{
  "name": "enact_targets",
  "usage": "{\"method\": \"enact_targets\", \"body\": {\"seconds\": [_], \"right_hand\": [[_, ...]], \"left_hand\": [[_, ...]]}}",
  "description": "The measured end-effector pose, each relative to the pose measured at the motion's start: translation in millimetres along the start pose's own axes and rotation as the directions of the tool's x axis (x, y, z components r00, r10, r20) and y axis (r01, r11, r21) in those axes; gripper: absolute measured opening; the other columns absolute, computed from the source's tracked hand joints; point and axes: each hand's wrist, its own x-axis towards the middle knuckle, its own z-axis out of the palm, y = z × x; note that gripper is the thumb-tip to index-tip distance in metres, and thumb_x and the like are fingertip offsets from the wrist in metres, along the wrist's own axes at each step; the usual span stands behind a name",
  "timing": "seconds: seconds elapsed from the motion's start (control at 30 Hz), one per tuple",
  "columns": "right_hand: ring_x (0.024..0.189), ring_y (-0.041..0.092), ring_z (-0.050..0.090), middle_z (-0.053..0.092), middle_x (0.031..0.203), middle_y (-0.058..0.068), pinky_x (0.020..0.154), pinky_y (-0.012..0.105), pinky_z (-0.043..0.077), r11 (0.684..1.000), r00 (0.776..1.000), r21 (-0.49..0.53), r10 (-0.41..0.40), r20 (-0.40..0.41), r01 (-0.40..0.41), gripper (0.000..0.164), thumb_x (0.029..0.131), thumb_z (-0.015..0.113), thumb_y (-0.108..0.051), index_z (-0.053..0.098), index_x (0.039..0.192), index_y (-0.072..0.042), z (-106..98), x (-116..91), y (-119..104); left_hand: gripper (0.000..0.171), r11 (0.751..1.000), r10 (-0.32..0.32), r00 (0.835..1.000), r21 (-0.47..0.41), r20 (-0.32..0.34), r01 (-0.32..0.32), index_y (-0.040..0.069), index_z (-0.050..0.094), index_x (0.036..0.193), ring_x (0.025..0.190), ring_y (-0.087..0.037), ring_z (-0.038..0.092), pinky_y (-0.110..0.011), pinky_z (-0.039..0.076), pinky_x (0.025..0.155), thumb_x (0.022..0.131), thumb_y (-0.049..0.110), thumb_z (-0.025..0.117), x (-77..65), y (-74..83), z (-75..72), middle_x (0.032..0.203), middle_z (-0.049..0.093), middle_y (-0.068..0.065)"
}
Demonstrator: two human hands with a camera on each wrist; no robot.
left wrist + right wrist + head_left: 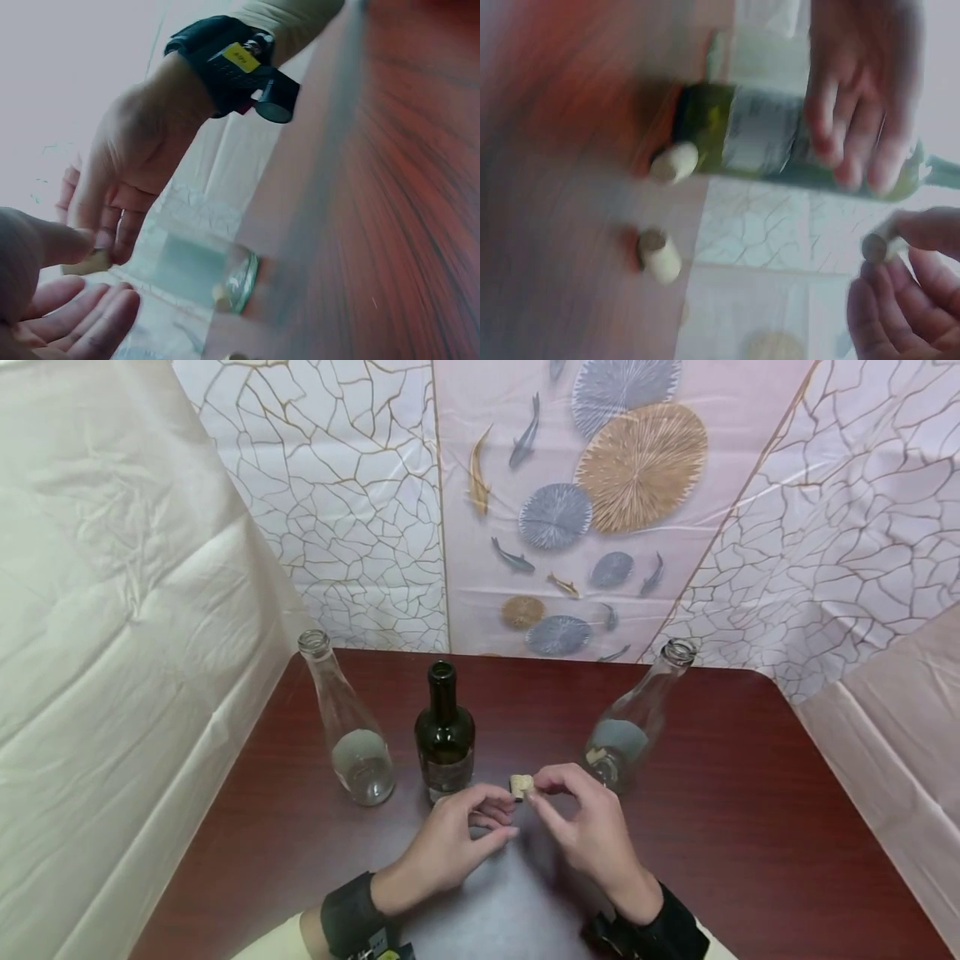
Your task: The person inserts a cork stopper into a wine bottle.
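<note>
My right hand (592,831) pinches a small pale cork (877,246) between thumb and fingertips, above the table. Facing it, the left hand (461,835) has its thumb and fingers apart, with nothing between them. Two more corks show on the table in the right wrist view: one cork (675,163) near the dark bottle, another cork (660,255) beside it. A dark green wine bottle (444,735) stands upright just beyond the left hand. Past the right hand is a clear glass bottle (633,714), its base partly hidden; a cork (221,296) shows at its lower end.
Another clear bottle (356,735) stands at the left of the dark red-brown table (735,802). Patterned cloth (360,485) hangs behind the far edge, and plain pale cloth (127,635) lines the left side.
</note>
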Motion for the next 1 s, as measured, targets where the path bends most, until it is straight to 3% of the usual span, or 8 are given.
{"method": "enact_targets", "body": {"seconds": [0.17,0.37,0.67,1.0], "right_hand": [[0.100,0.009,0.069,0.072,0.108,0.005,0.090,0.015,0.056,0.968,0.996,0.244,0.071,-0.059,-0.055,0.026,0.088,0.080,0.003,0.069,0.106,-0.013,2.2,-6.6,-15.0],[0.102,0.007,0.069,0.069,0.109,0.014,0.090,0.019,0.058,0.909,0.992,0.409,0.112,-0.051,-0.082,0.025,0.088,0.076,0.011,0.067,0.106,-0.004,2.6,-11.1,-22.6],[0.103,0.009,0.069,0.068,0.109,0.015,0.091,0.021,0.059,0.875,0.992,0.476,0.122,-0.041,-0.087,0.025,0.087,0.075,0.014,0.066,0.105,-0.001,6.3,-14.5,-27.9],[0.102,0.008,0.070,0.070,0.107,0.014,0.089,0.021,0.059,0.888,0.995,0.456,0.092,-0.032,-0.067,0.028,0.085,0.077,0.014,0.066,0.105,-0.003,4.7,-14.5,-27.3]], "left_hand": [[0.033,0.987,0.048,0.996,-0.150,-0.069,-0.058,0.004,0.064,0.122,0.102,-0.026,0.075,-0.027,0.064,0.088,0.092,0.001,0.077,6.0,8.1,1.6,0.116,0.073,-0.016],[0.030,0.980,0.084,0.992,-0.172,-0.098,-0.101,0.006,0.065,0.120,0.102,-0.024,0.075,-0.029,0.064,0.087,0.093,0.004,0.077,7.2,15.4,2.3,0.115,0.073,-0.014],[0.025,0.983,0.047,0.992,-0.173,-0.118,-0.067,0.006,0.064,0.113,0.102,-0.023,0.074,-0.029,0.064,0.086,0.092,0.004,0.078,5.2,19.0,2.4,0.114,0.071,-0.013],[0.027,0.985,0.066,0.988,-0.150,-0.141,-0.087,0.008,0.065,0.112,0.099,-0.021,0.074,-0.029,0.064,0.086,0.090,0.000,0.079,2.9,16.0,2.9,0.110,0.072,-0.011]]}}
